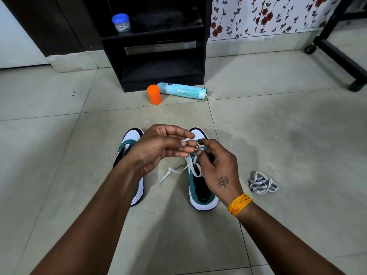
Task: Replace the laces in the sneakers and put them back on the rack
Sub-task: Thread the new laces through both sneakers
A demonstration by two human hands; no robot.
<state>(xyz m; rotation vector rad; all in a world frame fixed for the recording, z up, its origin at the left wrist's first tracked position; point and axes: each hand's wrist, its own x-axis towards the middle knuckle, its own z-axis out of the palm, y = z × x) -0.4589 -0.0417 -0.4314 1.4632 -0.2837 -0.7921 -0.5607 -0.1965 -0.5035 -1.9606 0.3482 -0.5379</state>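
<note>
Both grips pinch the white lace [191, 165]: left hand [158, 149], right hand [218, 167]. Risk: the free end below the grips may slip out of the right sneaker [200, 187] eyelets if pulled unevenly.

1. A room in a home: pale tiled floor [278, 126] and floral wallpaper [268, 14].
2. A black shoe rack [158, 62] stands against the wall, sneakers [200, 187] on the floor before it.
</note>
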